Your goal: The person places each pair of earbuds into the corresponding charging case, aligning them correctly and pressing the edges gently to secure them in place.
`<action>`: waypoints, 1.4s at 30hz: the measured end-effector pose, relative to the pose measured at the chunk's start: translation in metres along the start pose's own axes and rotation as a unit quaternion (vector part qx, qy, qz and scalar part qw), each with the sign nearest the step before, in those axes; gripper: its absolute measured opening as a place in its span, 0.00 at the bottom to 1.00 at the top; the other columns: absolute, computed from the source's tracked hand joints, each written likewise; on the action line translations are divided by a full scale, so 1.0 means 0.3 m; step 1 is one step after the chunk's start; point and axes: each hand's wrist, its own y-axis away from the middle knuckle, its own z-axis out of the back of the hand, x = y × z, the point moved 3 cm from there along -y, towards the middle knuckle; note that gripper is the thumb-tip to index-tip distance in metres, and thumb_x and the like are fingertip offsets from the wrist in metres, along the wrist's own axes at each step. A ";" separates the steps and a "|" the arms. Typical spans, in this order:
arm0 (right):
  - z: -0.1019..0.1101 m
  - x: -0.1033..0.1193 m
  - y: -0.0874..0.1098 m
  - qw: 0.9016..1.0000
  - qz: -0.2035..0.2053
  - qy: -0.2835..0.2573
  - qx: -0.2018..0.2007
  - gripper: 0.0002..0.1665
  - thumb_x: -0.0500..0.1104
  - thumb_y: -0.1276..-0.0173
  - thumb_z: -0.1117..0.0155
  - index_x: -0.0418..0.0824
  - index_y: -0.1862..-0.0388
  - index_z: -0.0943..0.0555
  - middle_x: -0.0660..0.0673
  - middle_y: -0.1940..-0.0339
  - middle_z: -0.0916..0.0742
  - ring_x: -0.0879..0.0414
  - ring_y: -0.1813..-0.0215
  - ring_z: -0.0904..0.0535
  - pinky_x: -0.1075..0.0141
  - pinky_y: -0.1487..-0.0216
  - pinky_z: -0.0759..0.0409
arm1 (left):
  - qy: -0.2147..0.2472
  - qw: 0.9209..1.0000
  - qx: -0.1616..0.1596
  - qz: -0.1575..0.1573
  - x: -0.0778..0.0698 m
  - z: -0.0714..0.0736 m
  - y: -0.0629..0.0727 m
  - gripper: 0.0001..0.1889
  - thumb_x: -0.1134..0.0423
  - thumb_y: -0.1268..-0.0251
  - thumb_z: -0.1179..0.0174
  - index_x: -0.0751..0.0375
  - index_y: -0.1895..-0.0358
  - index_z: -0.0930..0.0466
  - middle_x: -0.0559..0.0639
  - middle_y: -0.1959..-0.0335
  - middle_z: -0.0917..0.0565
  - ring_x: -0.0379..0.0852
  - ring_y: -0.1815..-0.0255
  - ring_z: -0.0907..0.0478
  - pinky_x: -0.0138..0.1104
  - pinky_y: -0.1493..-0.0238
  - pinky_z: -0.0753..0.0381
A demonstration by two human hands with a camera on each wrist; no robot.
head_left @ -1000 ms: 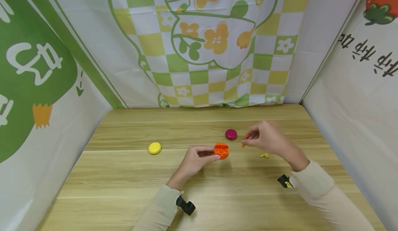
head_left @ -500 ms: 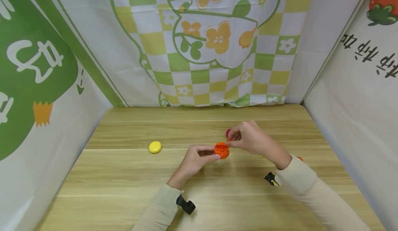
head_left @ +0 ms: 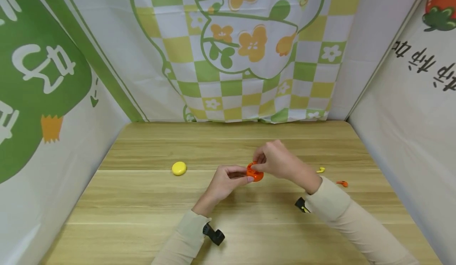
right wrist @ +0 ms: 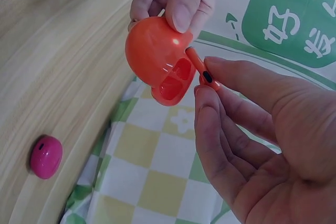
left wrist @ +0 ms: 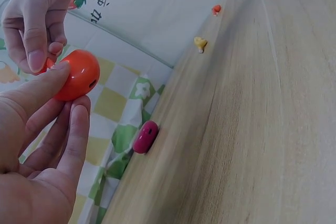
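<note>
Between the thumb and fingers of my left hand [head_left: 221, 185] is a round orange earbud case [right wrist: 149, 51], its lid raised, held up above the table. My right hand [head_left: 279, 163] pinches an orange earbud [right wrist: 203, 71] by thumb and fingertips. In the right wrist view the earbud's stem lies right at the rim of the case, beside the hollows inside. From the head view, the right fingers cover part of the case and hide the earbud.
A yellow round case [head_left: 179, 168] lies on the table [head_left: 142, 205] to the left. Right of my right hand lie a yellow earbud [head_left: 321, 170] and another orange earbud [head_left: 342, 183]. A magenta case [left wrist: 145, 137] sits further back, hidden in the head view. Printed cloth walls [head_left: 246, 94] enclose the table.
My right hand has moved left, bringing the orange earbud to the open case. The left hand has held the case nearly still. The magenta case has become covered in the head view.
</note>
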 end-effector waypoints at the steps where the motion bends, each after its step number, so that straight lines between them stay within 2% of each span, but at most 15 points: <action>1: -0.002 0.000 0.000 1.000 0.001 0.001 0.000 0.05 0.38 0.35 0.20 0.42 0.70 0.10 0.51 0.74 0.08 0.66 0.72 0.15 0.74 0.70 0.16 | 0.000 1.000 0.000 0.002 0.000 0.000 0.000 0.15 0.66 0.34 0.26 0.68 0.46 0.11 0.64 0.46 0.10 0.44 0.51 0.09 0.32 0.50 0.10; 11: -0.021 0.002 0.008 1.000 -0.013 0.010 0.016 0.04 0.37 0.34 0.21 0.42 0.69 0.10 0.50 0.72 0.08 0.67 0.72 0.16 0.74 0.70 0.16 | -0.002 1.000 -0.002 -0.016 -0.002 -0.006 0.000 0.15 0.70 0.34 0.27 0.71 0.46 0.12 0.68 0.46 0.11 0.41 0.53 0.09 0.31 0.51 0.10; 16: -0.026 0.007 0.009 1.000 -0.005 0.022 0.012 0.03 0.36 0.35 0.21 0.41 0.67 0.09 0.49 0.70 0.08 0.66 0.71 0.15 0.74 0.69 0.16 | 0.002 1.000 -0.001 -0.020 0.003 -0.007 0.001 0.15 0.71 0.33 0.28 0.72 0.46 0.12 0.69 0.46 0.11 0.39 0.54 0.09 0.31 0.51 0.10; 26: -0.049 0.009 0.013 1.000 -0.011 0.012 0.004 0.03 0.36 0.34 0.21 0.40 0.68 0.09 0.48 0.72 0.08 0.66 0.73 0.16 0.75 0.72 0.17 | -0.003 1.000 -0.004 -0.023 0.007 -0.008 0.001 0.14 0.68 0.33 0.27 0.68 0.46 0.10 0.65 0.47 0.09 0.41 0.53 0.09 0.33 0.50 0.09; 37: -0.064 0.010 0.023 0.998 -0.029 0.009 -0.051 0.06 0.37 0.36 0.20 0.41 0.72 0.09 0.49 0.75 0.08 0.68 0.78 0.19 0.75 0.75 0.20 | -0.010 1.000 -0.011 -0.022 0.002 -0.010 -0.002 0.14 0.68 0.34 0.27 0.69 0.47 0.10 0.65 0.47 0.09 0.38 0.55 0.10 0.31 0.52 0.10; 42: -0.065 0.002 0.027 0.997 -0.044 0.002 -0.061 0.07 0.39 0.36 0.19 0.41 0.74 0.09 0.49 0.76 0.09 0.68 0.79 0.20 0.73 0.78 0.21 | -0.009 1.000 -0.010 -0.014 0.000 -0.011 -0.002 0.14 0.67 0.33 0.27 0.68 0.47 0.10 0.64 0.47 0.09 0.38 0.54 0.10 0.31 0.51 0.10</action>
